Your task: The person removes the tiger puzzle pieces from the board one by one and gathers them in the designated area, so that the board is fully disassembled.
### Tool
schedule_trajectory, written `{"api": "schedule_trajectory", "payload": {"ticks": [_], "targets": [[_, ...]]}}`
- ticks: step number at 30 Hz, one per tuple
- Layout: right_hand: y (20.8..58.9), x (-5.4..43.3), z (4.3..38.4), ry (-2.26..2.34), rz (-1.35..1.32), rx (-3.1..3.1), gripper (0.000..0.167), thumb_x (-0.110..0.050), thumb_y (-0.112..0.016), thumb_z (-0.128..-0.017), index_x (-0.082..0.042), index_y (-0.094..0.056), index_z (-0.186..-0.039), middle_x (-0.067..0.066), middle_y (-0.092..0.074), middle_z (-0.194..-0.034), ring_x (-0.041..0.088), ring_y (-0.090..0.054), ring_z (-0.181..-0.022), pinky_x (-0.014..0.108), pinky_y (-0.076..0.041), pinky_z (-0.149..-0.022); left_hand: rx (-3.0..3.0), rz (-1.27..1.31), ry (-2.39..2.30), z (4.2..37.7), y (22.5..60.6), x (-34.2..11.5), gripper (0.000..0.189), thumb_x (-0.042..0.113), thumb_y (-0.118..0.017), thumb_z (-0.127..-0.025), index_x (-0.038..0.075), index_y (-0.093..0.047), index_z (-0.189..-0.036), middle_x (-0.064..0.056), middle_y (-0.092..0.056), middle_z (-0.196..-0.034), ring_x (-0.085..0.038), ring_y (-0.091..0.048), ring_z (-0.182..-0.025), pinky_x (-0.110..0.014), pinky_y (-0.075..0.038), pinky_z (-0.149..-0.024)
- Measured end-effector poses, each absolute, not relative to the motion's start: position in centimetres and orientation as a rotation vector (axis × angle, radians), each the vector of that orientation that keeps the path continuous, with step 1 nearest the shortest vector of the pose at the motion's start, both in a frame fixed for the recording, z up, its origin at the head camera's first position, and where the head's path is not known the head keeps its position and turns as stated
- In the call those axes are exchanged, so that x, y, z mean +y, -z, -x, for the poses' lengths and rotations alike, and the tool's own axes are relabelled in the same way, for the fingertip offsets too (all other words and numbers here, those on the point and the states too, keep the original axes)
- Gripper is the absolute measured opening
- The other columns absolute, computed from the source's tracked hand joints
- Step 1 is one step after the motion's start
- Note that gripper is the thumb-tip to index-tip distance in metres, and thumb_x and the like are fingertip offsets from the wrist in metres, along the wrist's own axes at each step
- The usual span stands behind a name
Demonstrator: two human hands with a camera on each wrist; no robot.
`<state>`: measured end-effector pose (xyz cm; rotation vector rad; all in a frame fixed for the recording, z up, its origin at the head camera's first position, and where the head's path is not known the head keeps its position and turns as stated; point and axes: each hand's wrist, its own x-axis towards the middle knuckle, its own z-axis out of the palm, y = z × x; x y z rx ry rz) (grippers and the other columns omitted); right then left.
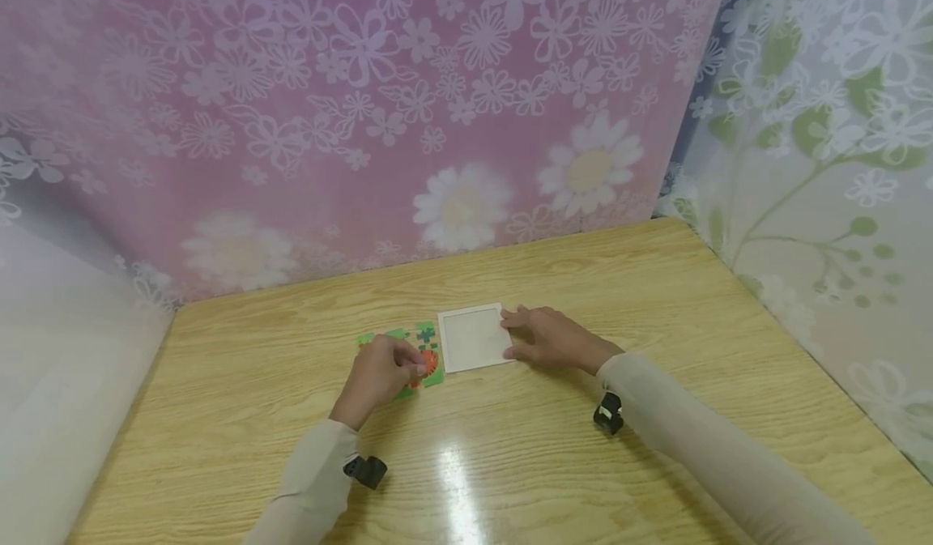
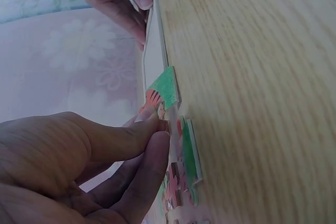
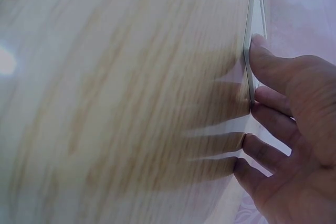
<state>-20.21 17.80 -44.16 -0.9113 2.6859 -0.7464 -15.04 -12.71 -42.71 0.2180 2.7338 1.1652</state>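
My left hand (image 1: 375, 373) pinches an orange-and-green jigsaw piece (image 2: 164, 88) between thumb and fingertips; part of the piece is hidden behind them. Under and around this hand lie other jigsaw pieces (image 1: 426, 334) with green, orange and blue-green print, some joined or overlapping. To their right, a square white puzzle tray (image 1: 474, 367) lies flat, its recess bare and pale. My right hand (image 1: 550, 338) holds the tray's right edge, thumb near the front corner and fingers farther back. In the right wrist view, the thumb (image 3: 268, 64) rests on the tray's edge and the lower fingertips touch the table.
The wooden table (image 1: 554, 464) reaches back to a pink flowered wall covering (image 1: 328, 164). Pale coverings stand along the left and right sides. A black wrist camera (image 1: 366, 471) sits on the left cuff, another (image 1: 608, 413) on the right.
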Motion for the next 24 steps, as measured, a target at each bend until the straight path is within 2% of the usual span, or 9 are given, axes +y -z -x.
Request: {"api": "schedule_trajectory", "payload": {"ticks": [6,15,21,24], "targets": [[43.99,17.79,20.10,0.760,0.916,2.680,0.058,-0.030,-0.072,-0.096,0.005,-0.057,-0.140,0.018,-0.045,-0.151,0.044,-0.036,-0.142,0.056,-0.031,-0.114,2.768,-0.198,-1.115,14.90,42.76,-12.36,0.006,0.010,-0.080,-0.088,0.005,-0.079,-0.087,0.002,-0.072,-0.075,-0.013,-0.066,-0.064,-0.032,-0.054,-0.061],[43.91,17.43,20.22,0.760,0.940,2.675,0.057,-0.029,-0.072,-0.096,0.005,-0.057,-0.139,0.018,-0.046,-0.151,0.045,-0.037,-0.142,0.057,-0.031,-0.114,2.755,-0.122,-1.087,14.84,42.92,-12.30,0.007,0.014,-0.081,-0.088,0.007,-0.079,-0.089,0.003,-0.072,-0.079,-0.011,-0.065,-0.066,-0.032,-0.054,-0.062],[44.12,17.41,20.36,0.763,0.917,2.670,0.058,-0.031,-0.072,-0.096,0.004,-0.057,-0.140,0.016,-0.045,-0.152,0.043,-0.035,-0.143,0.057,-0.030,-0.115,2.778,-0.153,-1.067,14.76,42.95,-12.37,0.003,0.009,-0.080,-0.087,0.008,-0.079,-0.084,0.003,-0.072,-0.078,-0.011,-0.064,-0.064,-0.031,-0.053,-0.061],[44.12,17.45,20.30,0.771,0.921,2.671,0.058,-0.031,-0.072,-0.096,0.004,-0.057,-0.140,0.016,-0.045,-0.151,0.043,-0.035,-0.143,0.056,-0.031,-0.115,2.807,-0.192,-1.059,14.68,42.92,-12.37,0.003,0.011,-0.078,-0.090,0.009,-0.079,-0.088,0.003,-0.072,-0.079,-0.011,-0.065,-0.065,-0.032,-0.053,-0.059]]}}
